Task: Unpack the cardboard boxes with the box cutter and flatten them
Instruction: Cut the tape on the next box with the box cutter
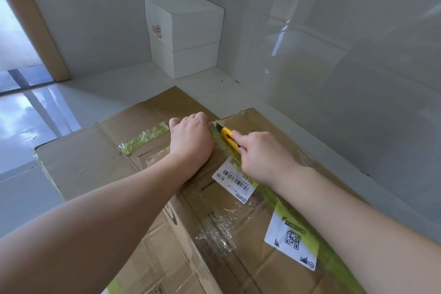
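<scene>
You were at the tape-cutting step: your right hand [260,155] was clenched around the yellow plastic box cutter [228,138], forefinger laid along its back, blade tip at the far end of the green-tinted tape strip [281,200] running down the seam of the large brown cardboard box [90,164] on the floor. Your left hand [191,137] lay flat on the box top just beside the blade, fingers curled over the far edge, gripping nothing. Next move, by my reading, called for a shallow, steady draw along the seam, with the left hand kept out of the cutting line.

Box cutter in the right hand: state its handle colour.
Yellow, with a dark blade end; the box cutter shows in the head view, its only view.
</scene>
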